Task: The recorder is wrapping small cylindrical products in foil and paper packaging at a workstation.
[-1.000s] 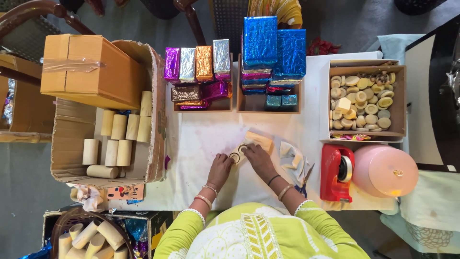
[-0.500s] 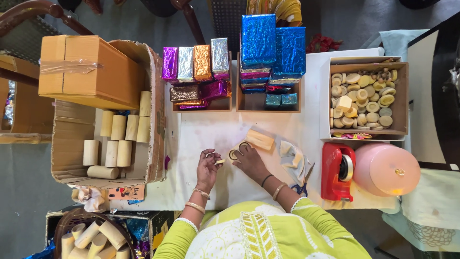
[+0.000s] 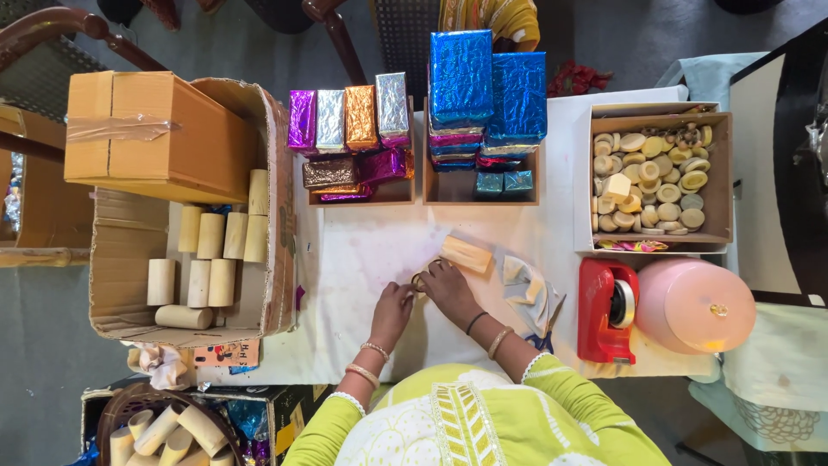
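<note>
My left hand (image 3: pixel 393 308) and my right hand (image 3: pixel 447 286) meet over the white table cover (image 3: pixel 354 259), both pinching a small round ring-shaped piece (image 3: pixel 418 280) between their fingertips. A pale wooden block (image 3: pixel 466 255) lies just beyond my right hand, touching or nearly touching its fingers. A folded cloth (image 3: pixel 526 289) lies to the right of my right wrist. Bangles ring both wrists, and green sleeves cover my arms.
A cardboard box (image 3: pixel 129 285) of pale cylinders stands at left under a closed carton (image 3: pixel 147 134). Foil-wrapped packets fill trays (image 3: pixel 379 194) at the back. A tray (image 3: pixel 723 173) of round pieces, a red tape dispenser (image 3: pixel 608 311) and a pink lid (image 3: pixel 694 304) are at right.
My left hand swung out to the left half a second ago, then came back to the right hand. Both hands now sit slightly higher on the table, closed together on the ring.
</note>
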